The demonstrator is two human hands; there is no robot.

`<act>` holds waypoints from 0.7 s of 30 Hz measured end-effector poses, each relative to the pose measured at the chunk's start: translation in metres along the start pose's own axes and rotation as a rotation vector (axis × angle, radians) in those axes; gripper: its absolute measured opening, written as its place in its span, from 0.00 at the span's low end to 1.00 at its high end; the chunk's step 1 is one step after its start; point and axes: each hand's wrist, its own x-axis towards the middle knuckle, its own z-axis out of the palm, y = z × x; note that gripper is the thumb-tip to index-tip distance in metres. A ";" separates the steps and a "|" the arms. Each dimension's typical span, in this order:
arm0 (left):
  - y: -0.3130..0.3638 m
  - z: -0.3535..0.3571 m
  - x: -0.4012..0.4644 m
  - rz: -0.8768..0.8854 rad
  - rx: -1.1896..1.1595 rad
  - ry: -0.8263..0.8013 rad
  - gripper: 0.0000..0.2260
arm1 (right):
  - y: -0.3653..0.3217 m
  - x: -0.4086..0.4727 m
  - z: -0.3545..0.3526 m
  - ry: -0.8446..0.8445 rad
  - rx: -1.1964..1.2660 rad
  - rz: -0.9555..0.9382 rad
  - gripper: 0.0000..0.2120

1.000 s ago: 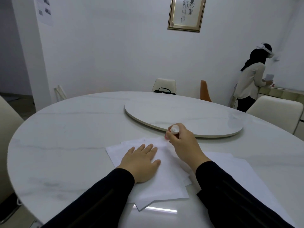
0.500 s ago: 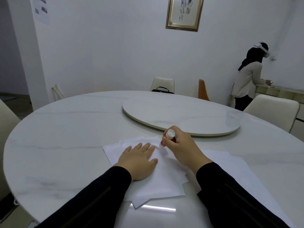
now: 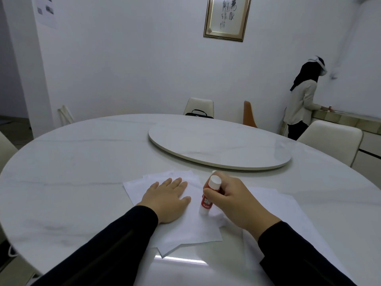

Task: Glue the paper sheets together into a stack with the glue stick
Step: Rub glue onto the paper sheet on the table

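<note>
A loose stack of white paper sheets [image 3: 191, 228] lies on the white marble table [image 3: 82, 162] in front of me. My left hand [image 3: 167, 198] rests flat on the top sheet, fingers spread. My right hand [image 3: 233, 201] is closed around a red and white glue stick [image 3: 208, 198], held nearly upright with its lower end touching the top sheet near the middle. More white sheets [image 3: 288, 219] lie spread to the right, partly under my right forearm.
A round turntable [image 3: 218, 147] sits in the table's middle, just beyond the papers. Pale chairs [image 3: 332, 139] and an orange chair [image 3: 248, 116] ring the far side. A person [image 3: 303, 102] stands at a counter by the right wall.
My right hand has drawn the glue stick from the sheet's far edge toward me, down the paper. My left hand has stayed flat on the sheet.
</note>
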 end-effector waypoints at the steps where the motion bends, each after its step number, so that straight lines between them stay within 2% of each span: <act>1: 0.000 0.000 0.000 0.001 -0.001 0.003 0.26 | -0.002 -0.006 -0.002 -0.011 0.010 -0.003 0.09; 4: -0.001 0.002 0.001 -0.004 -0.004 0.013 0.26 | -0.003 -0.020 -0.006 -0.043 0.096 0.027 0.10; 8: -0.002 0.002 -0.001 -0.040 -0.007 0.038 0.27 | 0.002 -0.032 -0.012 -0.085 0.321 0.106 0.05; 9: -0.003 0.001 -0.002 -0.071 0.001 0.071 0.27 | 0.003 -0.032 -0.014 -0.035 0.439 0.134 0.04; 12: -0.003 -0.001 -0.006 -0.234 0.083 0.170 0.27 | 0.010 -0.027 -0.025 0.264 0.810 0.187 0.07; 14: -0.001 -0.005 -0.010 -0.335 0.145 0.210 0.28 | 0.013 -0.024 -0.030 0.395 0.929 0.192 0.10; 16: 0.000 -0.008 -0.012 -0.366 0.189 0.283 0.28 | 0.015 -0.022 -0.030 0.458 0.960 0.220 0.10; 18: 0.000 -0.010 -0.013 -0.217 0.085 0.348 0.25 | 0.017 -0.021 -0.030 0.517 0.928 0.276 0.09; 19: -0.001 -0.011 -0.012 -0.084 -0.042 0.315 0.23 | 0.018 -0.021 -0.030 0.546 0.893 0.308 0.08; 21: 0.001 -0.013 -0.016 0.097 -0.216 0.098 0.21 | 0.021 -0.021 -0.031 0.588 0.808 0.358 0.07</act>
